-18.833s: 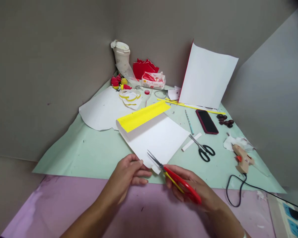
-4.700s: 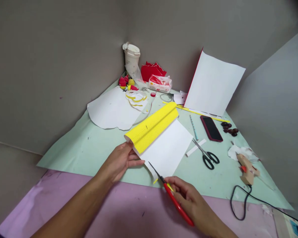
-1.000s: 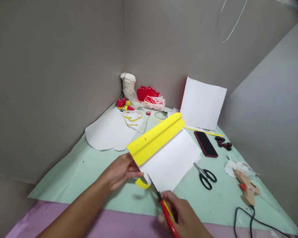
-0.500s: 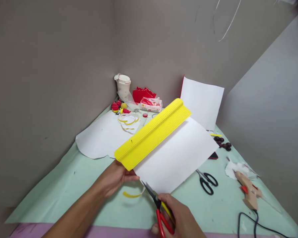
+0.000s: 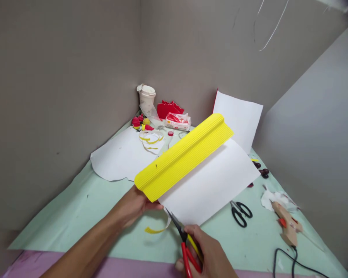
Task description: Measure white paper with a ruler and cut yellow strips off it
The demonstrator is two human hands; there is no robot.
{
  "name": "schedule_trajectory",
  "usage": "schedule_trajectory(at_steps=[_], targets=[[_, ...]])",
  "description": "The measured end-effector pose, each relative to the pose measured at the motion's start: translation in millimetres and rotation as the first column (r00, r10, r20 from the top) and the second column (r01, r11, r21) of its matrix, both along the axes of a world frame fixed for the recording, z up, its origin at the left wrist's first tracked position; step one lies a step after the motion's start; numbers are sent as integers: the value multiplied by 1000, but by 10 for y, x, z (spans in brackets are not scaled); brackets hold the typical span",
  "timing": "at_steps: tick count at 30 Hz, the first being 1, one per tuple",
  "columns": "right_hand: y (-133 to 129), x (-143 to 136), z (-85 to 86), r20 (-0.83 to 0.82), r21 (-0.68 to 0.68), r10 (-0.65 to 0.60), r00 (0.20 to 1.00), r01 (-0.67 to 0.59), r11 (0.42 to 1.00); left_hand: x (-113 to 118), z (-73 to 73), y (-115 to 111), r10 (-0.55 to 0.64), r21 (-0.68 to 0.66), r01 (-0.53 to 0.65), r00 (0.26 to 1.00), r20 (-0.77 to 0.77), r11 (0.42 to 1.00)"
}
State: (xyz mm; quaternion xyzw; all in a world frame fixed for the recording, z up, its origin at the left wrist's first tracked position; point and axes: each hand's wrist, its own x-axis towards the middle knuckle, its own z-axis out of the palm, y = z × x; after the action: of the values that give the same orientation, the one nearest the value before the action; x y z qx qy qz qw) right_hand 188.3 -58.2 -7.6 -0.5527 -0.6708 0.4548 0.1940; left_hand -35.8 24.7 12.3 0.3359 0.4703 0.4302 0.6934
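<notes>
Corrugated yellow paper (image 5: 182, 158), white on its other face, stretches up and to the right from between our two hands, its upper edge curled over so that the yellow ribs show and the flat white part spreads below.

From the left, we see a big white sheet (image 5: 120, 154) lying on the counter (image 5: 89, 220), which has a pale green covering. Our left hand (image 5: 135, 204) grips the paper at its near left end, partly hidden beneath the yellow curl, with a fingertip showing at the white edge. Beyond it are small red-and-yellow pieces (image 5: 136, 122), a lidded white cup (image 5: 147, 95) by the wall corner and some curled strips (image 5: 156, 141). A narrow yellow-and-white strip (image 5: 154, 231) dangles just below our left fingertips.

Farther right and back, we have torn red sheets (image 5: 170, 110) behind a soft packet (image 5: 178, 121). Our right hand (image 5: 208, 251) grasps red-and-yellow-handled scissors (image 5: 183, 234), blades pointing up and left toward the paper's near corner, close to our left fingertips; we cannot tell whether they touch the paper.

At the right, an upright white sheet (image 5: 239, 123) leans by the wall behind the paper. Nearer us lie black-handled scissors (image 5: 240, 213), then dark round objects (image 5: 265, 172) and a beige glue gun (image 5: 289, 227) with its black cord (image 5: 295, 258).
</notes>
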Motion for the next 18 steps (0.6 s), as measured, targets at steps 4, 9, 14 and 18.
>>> schedule_trajectory(at_steps=[4,9,14,18], targets=[[-7,1,0,17,44,22,1000,-23,999,2,-11,-19,-4,14,4,1000,-23,1000],[11,-8,13,-43,55,34,998,-32,998,11,-3,-10,-17,10,18,1000,-9,1000],[9,-9,8,-50,53,35,998,-33,998,17,21,-4,-2,-11,2,1000,-10,1000],[0,6,-9,-47,74,51,998,-47,996,13,20,-13,1,2,-1,1000,-6,1000]])
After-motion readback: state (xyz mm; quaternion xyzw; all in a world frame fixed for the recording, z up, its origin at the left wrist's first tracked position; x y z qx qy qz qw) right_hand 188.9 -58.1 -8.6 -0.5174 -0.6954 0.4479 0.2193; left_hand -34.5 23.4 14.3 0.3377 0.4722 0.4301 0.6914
